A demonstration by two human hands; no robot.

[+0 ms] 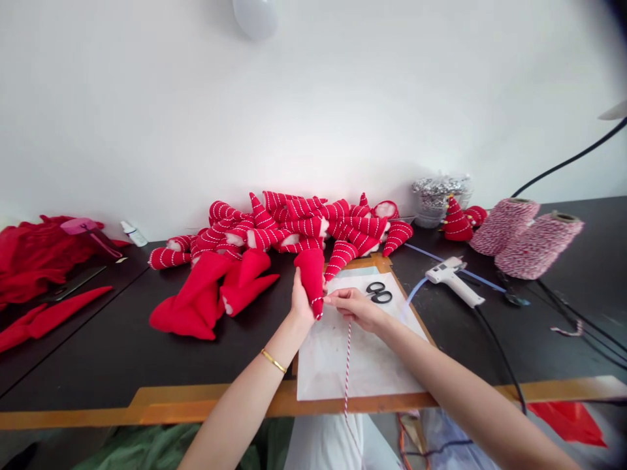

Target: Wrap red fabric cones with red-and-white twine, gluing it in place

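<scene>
The left hand [302, 295] reached forward from the near edge, gold bangle at the wrist, its fingers curled around the side of a red cone [310, 274]. The cone was held over the left edge of the white sheet [337, 378], tip pointing down toward the person, wide end away. The right hand [353, 305] came in from the right, forearm slanting across the sheet's right side, palm turned down. Its thumb and fingertips were pinched together on the twine [348, 352] just beside the cone's narrow end, where the twine already circled the tip; the rest hung from under the hand, across the sheet and over the table's near edge.

Beyond the hands lay a heap of striped cones [289, 225], with plain red ones [196, 300] left of the held cone. Scissors [380, 292] lay on the sheet, and a glue gun [454, 281] to its right.
</scene>
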